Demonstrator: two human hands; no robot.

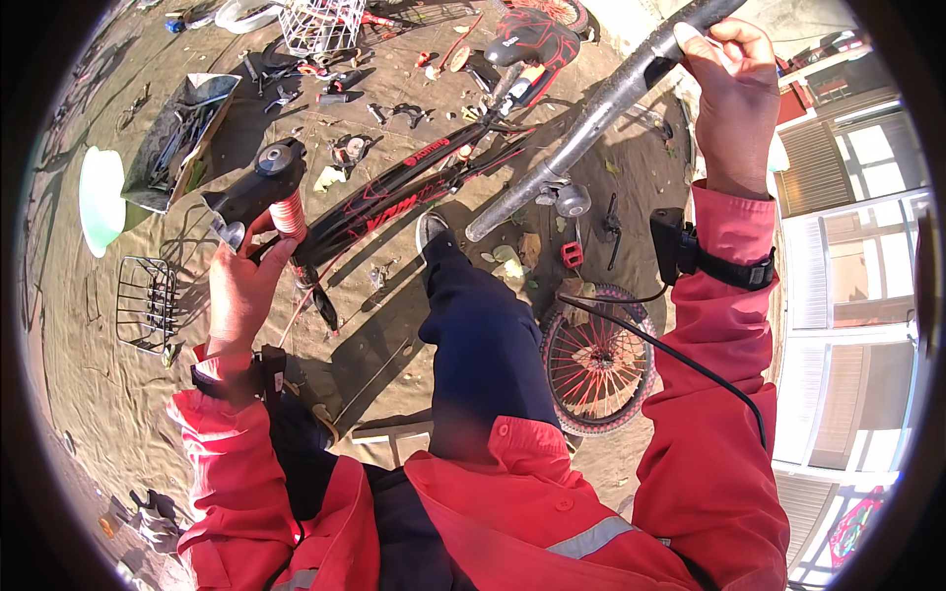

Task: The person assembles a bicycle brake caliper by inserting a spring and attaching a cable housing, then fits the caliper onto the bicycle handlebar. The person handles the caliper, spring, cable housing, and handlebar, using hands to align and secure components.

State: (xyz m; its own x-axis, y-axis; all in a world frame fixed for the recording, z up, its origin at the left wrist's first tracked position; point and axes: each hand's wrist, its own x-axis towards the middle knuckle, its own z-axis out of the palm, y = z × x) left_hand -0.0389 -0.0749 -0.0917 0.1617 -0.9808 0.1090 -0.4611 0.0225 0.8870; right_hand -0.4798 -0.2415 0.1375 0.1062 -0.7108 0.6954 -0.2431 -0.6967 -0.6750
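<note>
Fingers (254,258) of the left hand (236,295) wrap the striped end of the handlebar grip (286,212), while the right hand (734,103) closes around the far end of the grey handlebar (581,133). The bar's long axis slants from beside the black-and-red bicycle frame (414,187) up toward the right hand; the frame itself runs from the left hand up to the saddle (532,34). Below the frame a spoked wheel (596,360) lies on the sandy ground (99,384); left of it, a wire basket (146,303).
</note>
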